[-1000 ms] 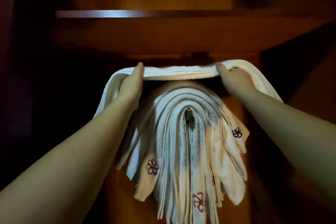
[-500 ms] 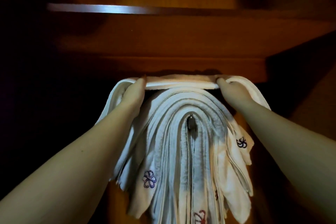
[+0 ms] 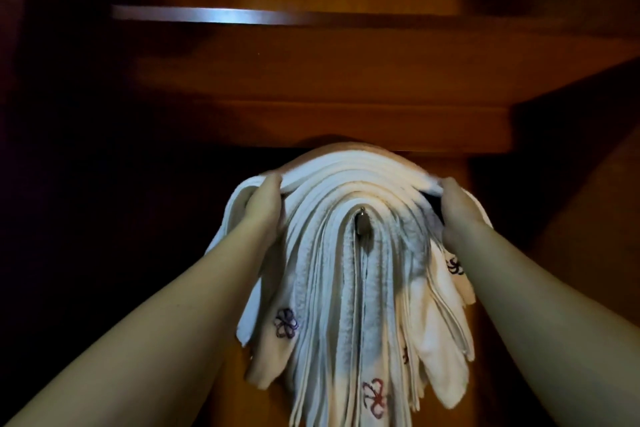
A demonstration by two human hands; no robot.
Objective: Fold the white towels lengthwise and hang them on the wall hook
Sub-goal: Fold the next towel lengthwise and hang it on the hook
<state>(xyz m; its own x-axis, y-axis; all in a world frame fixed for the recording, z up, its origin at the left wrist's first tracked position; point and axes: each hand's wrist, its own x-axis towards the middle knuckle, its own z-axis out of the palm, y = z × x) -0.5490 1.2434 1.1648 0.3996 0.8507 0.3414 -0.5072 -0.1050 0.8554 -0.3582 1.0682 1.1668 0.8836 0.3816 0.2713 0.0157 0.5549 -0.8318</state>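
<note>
A metal hook (image 3: 362, 225) on a wooden wall (image 3: 311, 80) carries a thick bundle of folded white towels (image 3: 332, 288), draped over it so that their ends hang down on both sides of the hook. The hook's rounded tip shows at the middle of the bundle, just under the innermost fold. Several hanging ends bear small stitched flowers (image 3: 286, 322), one left of the hook, one low below it and one to its right.

Over the top of the bundle lies the outermost towel (image 3: 346, 163), arched above the hook and resting on the layers beneath. The left hand (image 3: 265, 208) grips this towel left of the hook, with its fingers curled under the edge and the towel's end falling behind the wrist. The right hand (image 3: 457, 213) grips the same towel right of the hook, with its fingers tucked beneath the fold. Both forearms reach up from the lower corners toward the hook.

Above the hook a wooden ledge (image 3: 381, 128) juts out from the wall, and higher still runs a pale shiny strip (image 3: 225, 14). The surroundings are dark.
</note>
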